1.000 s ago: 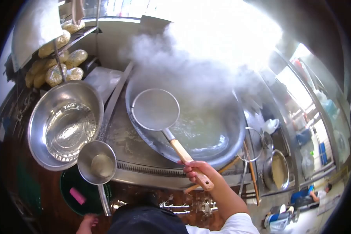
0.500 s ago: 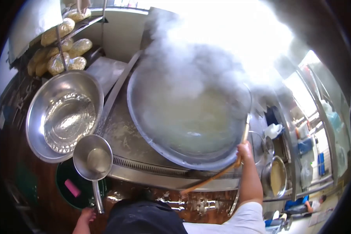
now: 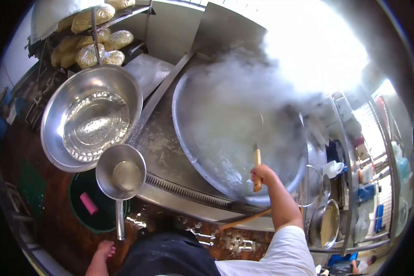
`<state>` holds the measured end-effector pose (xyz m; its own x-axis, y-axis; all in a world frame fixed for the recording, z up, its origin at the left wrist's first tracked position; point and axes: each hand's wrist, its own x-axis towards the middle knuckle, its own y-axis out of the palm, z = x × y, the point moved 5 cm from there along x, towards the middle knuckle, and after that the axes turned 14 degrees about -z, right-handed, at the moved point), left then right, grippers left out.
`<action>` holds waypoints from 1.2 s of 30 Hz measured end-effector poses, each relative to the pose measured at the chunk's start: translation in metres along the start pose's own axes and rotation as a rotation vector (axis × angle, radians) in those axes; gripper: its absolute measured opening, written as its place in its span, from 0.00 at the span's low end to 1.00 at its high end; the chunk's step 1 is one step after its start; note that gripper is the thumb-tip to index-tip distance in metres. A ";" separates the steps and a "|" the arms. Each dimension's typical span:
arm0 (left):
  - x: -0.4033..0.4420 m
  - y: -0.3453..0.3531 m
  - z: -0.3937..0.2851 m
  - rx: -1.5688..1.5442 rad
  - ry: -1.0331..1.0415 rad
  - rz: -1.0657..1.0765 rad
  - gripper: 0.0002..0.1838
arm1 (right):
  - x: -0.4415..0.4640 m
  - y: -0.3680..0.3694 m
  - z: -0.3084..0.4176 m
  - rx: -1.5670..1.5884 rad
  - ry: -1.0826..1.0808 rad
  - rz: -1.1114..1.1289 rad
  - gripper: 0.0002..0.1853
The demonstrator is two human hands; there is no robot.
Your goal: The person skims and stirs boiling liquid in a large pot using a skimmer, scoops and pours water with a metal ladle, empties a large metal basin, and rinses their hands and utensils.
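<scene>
My right hand [image 3: 263, 175] is wrapped round the wooden handle [image 3: 257, 160] of a long tool above a huge steaming wok [image 3: 202, 166]. Steam and cloudy liquid hide the tool's far end, so its kind does not show. The liquid [image 3: 232, 172] is foamy near the handle. Low at the left hangs my left hand [image 3: 106, 249], fingers loosely bent and apart, with nothing visible in it. Nearest to it is a metal saucepan [image 3: 121, 171], its handle pointing down toward me. Beside the saucepan, a wide metal basin [image 3: 55, 133] contains a dimpled metal piece.
Below the saucepan stands a green tub [image 3: 78, 209] with a pink object [image 3: 89, 203] inside. A wooden stick [image 3: 244, 218] lies along the stove's front edge. Bags of yellowish food [image 3: 93, 18] fill a rack at upper left. A pot [image 3: 327, 223] stands at right; a person [image 3: 359, 266] is farther off.
My right hand has moved left from the wok's right rim to over the liquid, bringing the tool along. Foam now shows on the surface. The camera view has shifted slightly.
</scene>
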<state>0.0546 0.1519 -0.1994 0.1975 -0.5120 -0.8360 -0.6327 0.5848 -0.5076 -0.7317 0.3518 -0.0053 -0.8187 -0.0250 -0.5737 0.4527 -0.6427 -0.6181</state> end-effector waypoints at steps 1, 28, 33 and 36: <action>-0.004 -0.003 -0.011 -0.023 0.019 -0.015 0.14 | -0.013 0.011 0.005 -0.025 -0.013 0.026 0.06; 0.101 -0.021 0.047 0.071 0.069 0.209 0.14 | -0.342 0.146 -0.105 0.418 -0.283 0.060 0.17; 0.119 -0.022 0.072 0.150 0.102 0.229 0.15 | -0.350 0.137 -0.126 0.300 -0.291 0.084 0.17; 0.110 -0.029 0.073 0.247 0.160 0.207 0.16 | -0.342 0.136 -0.141 0.198 -0.700 -0.286 0.18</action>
<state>0.1495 0.1249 -0.2925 -0.0476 -0.4472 -0.8932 -0.4427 0.8110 -0.3825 -0.3401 0.3806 0.0312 -0.9561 -0.2729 0.1068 0.1731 -0.8198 -0.5458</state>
